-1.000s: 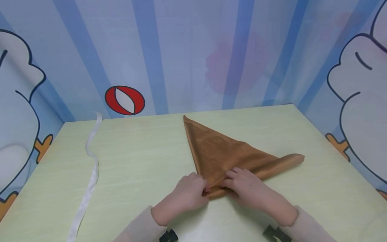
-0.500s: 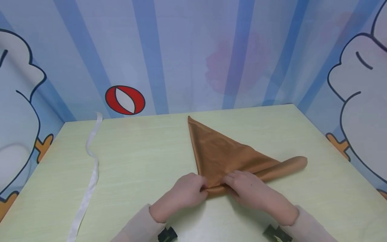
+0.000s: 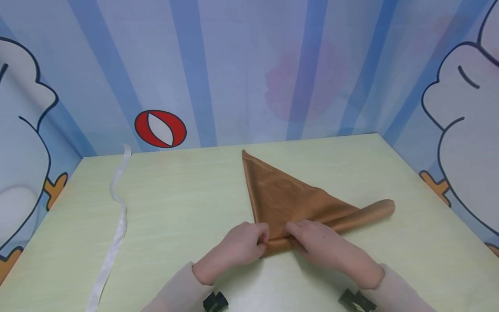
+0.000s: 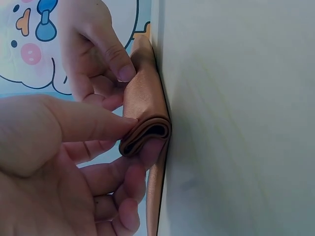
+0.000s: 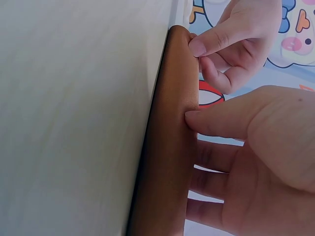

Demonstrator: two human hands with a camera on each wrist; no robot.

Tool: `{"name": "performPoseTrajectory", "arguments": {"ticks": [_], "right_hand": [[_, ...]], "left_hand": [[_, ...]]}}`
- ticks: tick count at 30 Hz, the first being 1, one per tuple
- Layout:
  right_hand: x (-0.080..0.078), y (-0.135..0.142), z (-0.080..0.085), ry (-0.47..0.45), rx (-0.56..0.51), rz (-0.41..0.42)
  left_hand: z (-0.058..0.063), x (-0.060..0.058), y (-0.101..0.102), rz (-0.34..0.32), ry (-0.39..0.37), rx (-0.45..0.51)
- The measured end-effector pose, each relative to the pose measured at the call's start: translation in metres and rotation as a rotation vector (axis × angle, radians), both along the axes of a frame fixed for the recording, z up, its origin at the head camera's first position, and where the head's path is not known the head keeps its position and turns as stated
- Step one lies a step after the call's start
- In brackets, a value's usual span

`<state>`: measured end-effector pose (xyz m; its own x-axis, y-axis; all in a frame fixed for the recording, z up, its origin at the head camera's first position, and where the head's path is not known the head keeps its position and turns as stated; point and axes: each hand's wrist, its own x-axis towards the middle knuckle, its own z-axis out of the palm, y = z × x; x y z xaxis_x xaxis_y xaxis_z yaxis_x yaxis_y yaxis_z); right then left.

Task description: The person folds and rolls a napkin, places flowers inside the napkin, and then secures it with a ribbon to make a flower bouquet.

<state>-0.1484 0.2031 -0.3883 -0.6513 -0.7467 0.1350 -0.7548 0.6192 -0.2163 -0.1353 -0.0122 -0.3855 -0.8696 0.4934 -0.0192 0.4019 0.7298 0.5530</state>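
A shiny brown cloth (image 3: 280,195) lies on the table as a triangle, with its near edge folded into a flat roll. My left hand (image 3: 243,245) pinches the roll's left end between thumb and index finger. In the left wrist view that end shows the layered opening of the rolled cloth (image 4: 147,98). Farther right along the same edge, my right hand (image 3: 325,247) grips the roll, its thumb on the near side and its fingers over the top. The right wrist view shows the smooth outer side of the cloth (image 5: 170,137); the fingertips are hidden behind it.
A white ribbon (image 3: 121,216) lies in a wavy line on the left part of the pale green table (image 3: 175,190). The cloth's rolled tail (image 3: 378,210) points to the right. Behind stands a blue striped backdrop (image 3: 241,78) with cartoon prints.
The cloth's far corner and right tail have shifted slightly to the right since a second ago. My left fingers have adjusted their pinch at the roll's end; the right hand has barely moved.
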Motion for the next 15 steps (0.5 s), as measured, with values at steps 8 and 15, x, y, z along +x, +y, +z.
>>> {"name": "performPoseTrajectory", "arguments": {"ticks": [8, 15], "right_hand": [[0.0004, 0.0004, -0.0004, -0.026, -0.019, 0.004], [0.0011, 0.0005, -0.0023, 0.008, -0.032, 0.014]], "left_hand": [[-0.0016, 0.0001, 0.001, 0.004, 0.011, -0.006], [-0.0029, 0.0011, 0.0019, 0.028, 0.007, -0.03]]}}
